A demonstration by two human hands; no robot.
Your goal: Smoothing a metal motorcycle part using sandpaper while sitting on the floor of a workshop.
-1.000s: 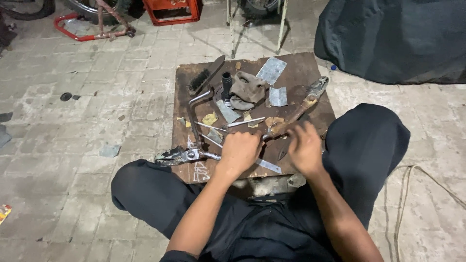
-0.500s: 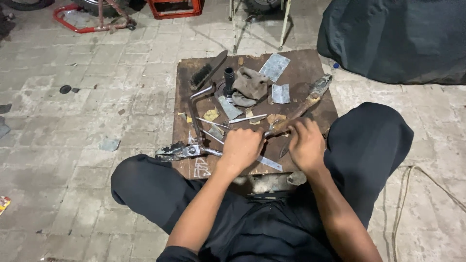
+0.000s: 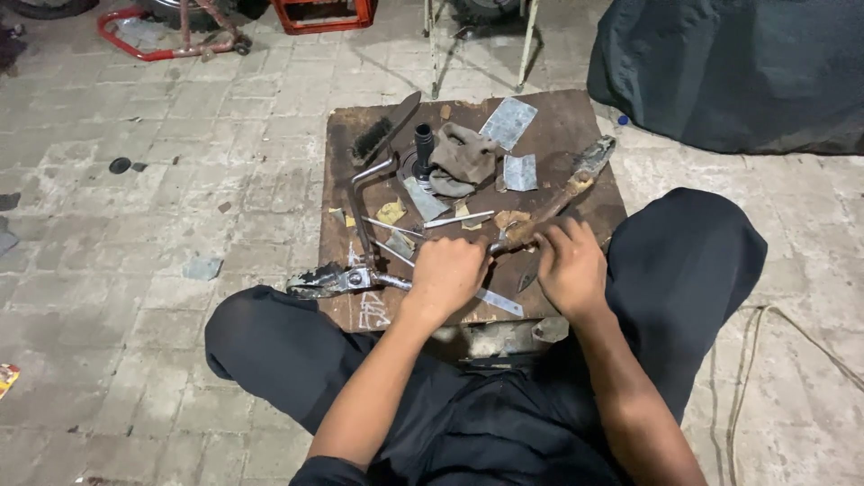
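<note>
I sit cross-legged on the floor with a dark wooden board (image 3: 576, 117) in front of my knees. My left hand (image 3: 445, 274) is closed in a fist near the board's front edge, over thin metal rods and a flat metal strip (image 3: 499, 303). My right hand (image 3: 569, 265) rests beside it with fingers curled at the near end of a long wooden-handled tool (image 3: 558, 202) that runs diagonally to the board's far right. What the fingers actually grip is hidden.
On the board lie a brush (image 3: 371, 137), a bent metal lever (image 3: 360, 207), a black cylinder (image 3: 423, 144), a crumpled grey rag (image 3: 463, 157) and metal sheet pieces (image 3: 508, 121). A dark cover (image 3: 729, 63) sits far right, a red stand (image 3: 171, 36) far left, rope (image 3: 765, 360) at right.
Both hands stay close together at the board's front edge with only slight shifts. The view has tilted a little.
</note>
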